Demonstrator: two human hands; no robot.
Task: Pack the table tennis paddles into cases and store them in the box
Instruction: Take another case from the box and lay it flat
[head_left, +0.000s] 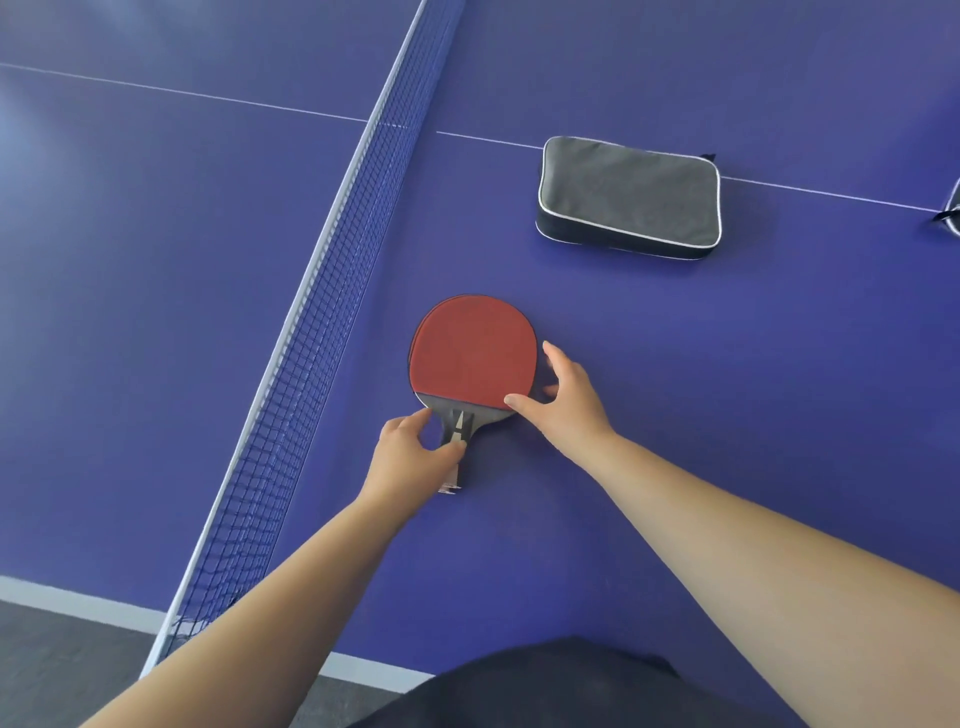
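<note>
A table tennis paddle (470, 351) with a red rubber face lies flat on the blue table, handle pointing toward me. A dark edge shows under its rim, perhaps a second paddle below. My left hand (410, 454) curls around the handle. My right hand (563, 397) has its fingers spread on the blade's right edge, thumb on the rubber's lower corner. A grey rectangular case (628, 195) with white piping lies closed beyond the paddle, to the right. No box is in view.
The net (322, 312) runs diagonally along the left of the paddle. The edge of another case (950, 208) peeks in at the far right. A white centre line (831, 189) crosses the table. The table's near edge (363, 670) and grey floor lie below.
</note>
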